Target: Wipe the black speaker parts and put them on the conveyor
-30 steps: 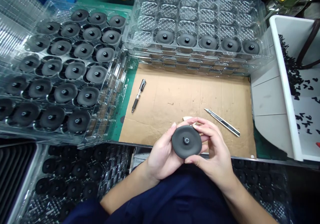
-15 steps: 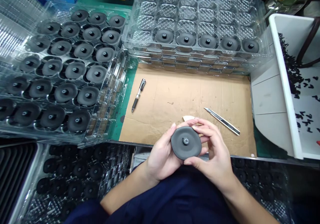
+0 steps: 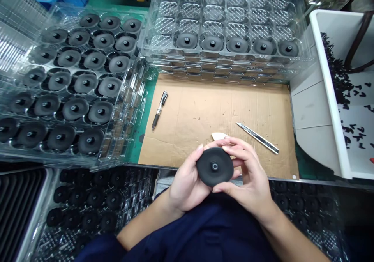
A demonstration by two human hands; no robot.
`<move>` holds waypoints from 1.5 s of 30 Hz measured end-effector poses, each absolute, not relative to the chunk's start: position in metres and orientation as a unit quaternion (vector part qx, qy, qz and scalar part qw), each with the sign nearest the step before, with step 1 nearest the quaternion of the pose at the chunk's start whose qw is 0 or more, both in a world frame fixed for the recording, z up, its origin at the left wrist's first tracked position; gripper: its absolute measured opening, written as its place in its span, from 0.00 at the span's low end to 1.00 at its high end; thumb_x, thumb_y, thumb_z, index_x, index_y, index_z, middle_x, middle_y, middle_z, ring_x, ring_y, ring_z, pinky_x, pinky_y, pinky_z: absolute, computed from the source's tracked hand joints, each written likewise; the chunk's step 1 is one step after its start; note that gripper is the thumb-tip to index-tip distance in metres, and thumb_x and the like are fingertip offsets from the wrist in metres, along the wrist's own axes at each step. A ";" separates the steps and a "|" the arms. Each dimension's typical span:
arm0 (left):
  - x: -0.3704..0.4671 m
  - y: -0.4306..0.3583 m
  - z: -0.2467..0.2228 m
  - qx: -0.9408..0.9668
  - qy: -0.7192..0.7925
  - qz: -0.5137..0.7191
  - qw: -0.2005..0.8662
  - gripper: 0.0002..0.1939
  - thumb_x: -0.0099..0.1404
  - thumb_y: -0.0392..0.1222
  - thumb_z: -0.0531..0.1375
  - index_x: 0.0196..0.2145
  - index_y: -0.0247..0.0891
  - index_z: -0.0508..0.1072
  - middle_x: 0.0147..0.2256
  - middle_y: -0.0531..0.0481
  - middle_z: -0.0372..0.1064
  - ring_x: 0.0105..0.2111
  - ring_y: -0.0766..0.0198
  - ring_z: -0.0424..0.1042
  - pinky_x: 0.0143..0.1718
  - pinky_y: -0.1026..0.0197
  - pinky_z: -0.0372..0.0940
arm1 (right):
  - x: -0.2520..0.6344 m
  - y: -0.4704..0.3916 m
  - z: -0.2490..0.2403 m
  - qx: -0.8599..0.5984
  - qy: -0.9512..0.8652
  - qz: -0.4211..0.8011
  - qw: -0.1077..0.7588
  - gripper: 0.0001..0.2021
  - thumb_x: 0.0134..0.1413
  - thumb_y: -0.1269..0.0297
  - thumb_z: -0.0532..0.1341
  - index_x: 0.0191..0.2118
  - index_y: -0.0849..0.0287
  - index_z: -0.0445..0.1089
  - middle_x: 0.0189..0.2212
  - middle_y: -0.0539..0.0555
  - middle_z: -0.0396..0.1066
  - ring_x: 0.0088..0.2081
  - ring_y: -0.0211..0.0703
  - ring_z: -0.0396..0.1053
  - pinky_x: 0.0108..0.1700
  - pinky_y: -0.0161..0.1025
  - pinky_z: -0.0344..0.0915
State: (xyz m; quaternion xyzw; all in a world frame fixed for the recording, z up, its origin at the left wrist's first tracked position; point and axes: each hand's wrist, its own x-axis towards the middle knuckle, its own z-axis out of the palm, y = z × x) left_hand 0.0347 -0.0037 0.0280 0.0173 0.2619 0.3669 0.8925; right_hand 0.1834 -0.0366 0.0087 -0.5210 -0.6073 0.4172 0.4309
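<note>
A round black rubber-like disc (image 3: pixel 215 176) with a small central stem faces up between my two hands, low in the head view. Fingers and thumb of my left hand (image 3: pixel 187 184) hold its left edge. My right hand (image 3: pixel 248 172) grips the right side, thumb at the lower edge and fingertips at the upper edge. Just beyond the fingers a white piece (image 3: pixel 218 136) lies partly hidden on the brown cardboard (image 3: pixel 201 106). A craft knife (image 3: pixel 258 138) rests to the right on the cardboard, and a black pen (image 3: pixel 159 110) to the left.
Clear trays (image 3: pixel 102 145) of similar black discs are stacked at left. Another clear tray stack (image 3: pixel 222 55) stands behind the cardboard, discs in its front row. At right, a white bin (image 3: pixel 330 98) holds small black scraps. More filled trays sit below the table edge.
The disc has tilted slightly in my hands and its face looks darker. Both hands keep their hold on it. The whole view has shifted a little.
</note>
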 end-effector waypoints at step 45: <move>-0.007 -0.016 -0.004 0.063 0.162 0.292 0.940 0.26 0.59 0.52 0.59 0.52 0.38 0.64 0.50 0.36 0.66 0.40 0.49 0.75 0.34 0.59 0.69 | 0.217 -0.005 0.004 -0.497 -0.631 0.516 0.300 0.24 0.54 0.50 0.58 0.56 0.49 0.62 0.43 0.55 0.66 0.36 0.40 0.69 0.40 0.41 0.70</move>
